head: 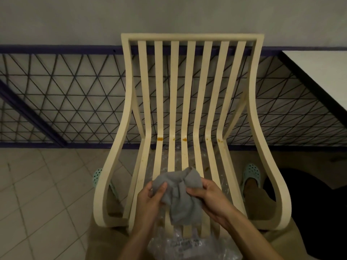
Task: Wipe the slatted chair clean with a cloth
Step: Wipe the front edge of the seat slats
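Note:
A cream slatted chair (191, 91) faces me, with curved arms and long slats running from the backrest into the seat. Orange stains (160, 139) sit on several slats at the bend between back and seat. A crumpled grey cloth (180, 196) hangs above the front of the seat. My left hand (150, 199) holds its left side with the thumb on top. My right hand (208, 197) pinches its right side with curled fingers.
A dark triangular-mesh railing (65, 102) runs behind the chair. A white tabletop with a dark edge (319, 72) stands at the right. Clear plastic wrap (180, 246) lies under the seat. Pale green perforated clogs (252, 174) flank the chair on a tiled floor (37, 203).

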Demonstrator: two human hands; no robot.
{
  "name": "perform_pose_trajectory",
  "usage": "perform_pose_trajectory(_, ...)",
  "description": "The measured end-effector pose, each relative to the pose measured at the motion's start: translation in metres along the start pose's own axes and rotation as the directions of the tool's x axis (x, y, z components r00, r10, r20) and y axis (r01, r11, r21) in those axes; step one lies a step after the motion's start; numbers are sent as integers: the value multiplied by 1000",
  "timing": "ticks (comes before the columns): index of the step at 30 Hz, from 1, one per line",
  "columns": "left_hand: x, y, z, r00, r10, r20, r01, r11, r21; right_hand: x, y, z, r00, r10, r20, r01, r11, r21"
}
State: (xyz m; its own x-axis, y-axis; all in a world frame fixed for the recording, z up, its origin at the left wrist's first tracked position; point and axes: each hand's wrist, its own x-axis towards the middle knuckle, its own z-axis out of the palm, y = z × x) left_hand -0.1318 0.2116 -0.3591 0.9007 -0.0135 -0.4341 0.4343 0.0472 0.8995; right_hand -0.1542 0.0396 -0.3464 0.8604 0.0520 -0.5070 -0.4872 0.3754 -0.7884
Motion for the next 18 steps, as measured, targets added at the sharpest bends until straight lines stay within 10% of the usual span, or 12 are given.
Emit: perform_pose_trajectory(18, -8, -12, -10, 999, 43, 11, -44, 997, 67, 19, 11, -5, 987, -77, -138, 61, 991, -117)
